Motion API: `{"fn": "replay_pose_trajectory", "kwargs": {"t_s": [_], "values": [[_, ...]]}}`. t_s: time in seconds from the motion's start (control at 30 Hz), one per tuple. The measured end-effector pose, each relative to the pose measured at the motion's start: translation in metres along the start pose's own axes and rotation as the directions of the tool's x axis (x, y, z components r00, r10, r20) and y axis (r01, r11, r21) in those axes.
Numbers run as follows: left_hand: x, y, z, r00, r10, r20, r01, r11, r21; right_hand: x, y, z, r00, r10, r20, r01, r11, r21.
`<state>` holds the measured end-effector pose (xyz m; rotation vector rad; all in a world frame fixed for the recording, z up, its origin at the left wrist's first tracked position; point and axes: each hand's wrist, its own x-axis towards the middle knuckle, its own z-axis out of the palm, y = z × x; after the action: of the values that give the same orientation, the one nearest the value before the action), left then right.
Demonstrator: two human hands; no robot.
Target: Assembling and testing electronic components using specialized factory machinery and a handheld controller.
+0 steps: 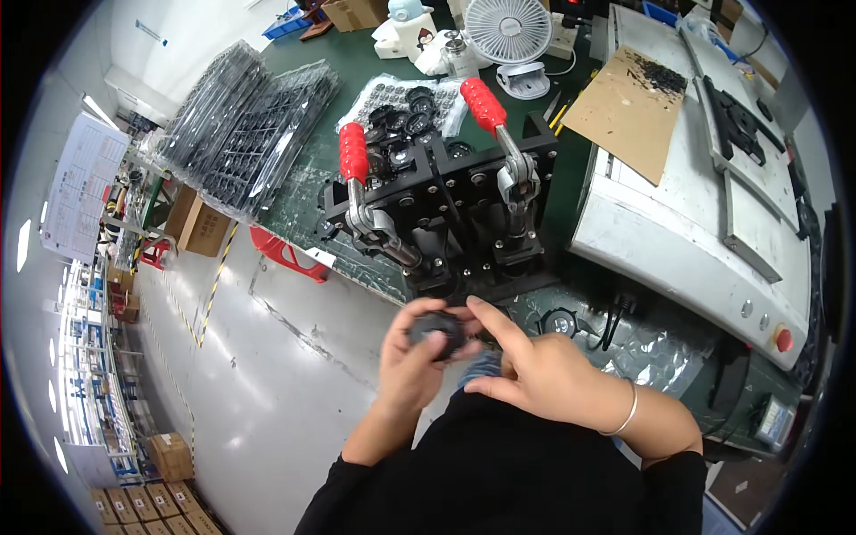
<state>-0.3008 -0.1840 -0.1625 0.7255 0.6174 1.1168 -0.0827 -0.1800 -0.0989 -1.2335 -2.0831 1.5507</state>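
Pinching black, round, plastic-looking part under left hand's thumb, just off green table's near edge. Spreading right hand alongside, seemingly gripping nothing; contact unclear. Risking drop onto glossy grey floor through slackening thumb pressure.

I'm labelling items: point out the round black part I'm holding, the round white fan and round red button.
Round black part [435,323], head view, upper face.
Round white fan [508,30], head view, grille centre.
Round red button [784,338], head view, cap.

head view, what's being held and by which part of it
The left hand holds a round dark part, thumb on its face and fingers around its edge; blur hides detail. The right hand appears empty.
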Motion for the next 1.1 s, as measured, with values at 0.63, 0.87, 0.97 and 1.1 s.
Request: {"fn": "replay_pose_trajectory", "kwargs": {"t_s": [0.63, 0.87, 0.97, 1.1], "values": [[0.017, -0.025, 0.010, 0.832, 0.314, 0.457, -0.398, -0.236, 0.887, -0.009, 0.079, 0.010, 0.920, -0.247, -0.304, -0.065, 0.671, -0.739], [0.016, -0.047, 0.001, 0.829, 0.188, 0.527, -0.460, -0.308, 0.833, 0.034, 0.071, -0.002, 0.765, -0.416, -0.492, -0.096, 0.682, -0.725], [0.017, -0.043, -0.007, 0.804, 0.263, 0.533, -0.472, -0.264, 0.841, 0.048, 0.078, -0.006, 0.769, -0.441, -0.463, -0.061, 0.670, -0.740], [0.020, -0.020, -0.027, 0.806, 0.456, 0.377, -0.193, -0.401, 0.896, 0.058, 0.088, -0.008, 0.781, -0.483, -0.397, 0.003, 0.638, -0.770]]}}
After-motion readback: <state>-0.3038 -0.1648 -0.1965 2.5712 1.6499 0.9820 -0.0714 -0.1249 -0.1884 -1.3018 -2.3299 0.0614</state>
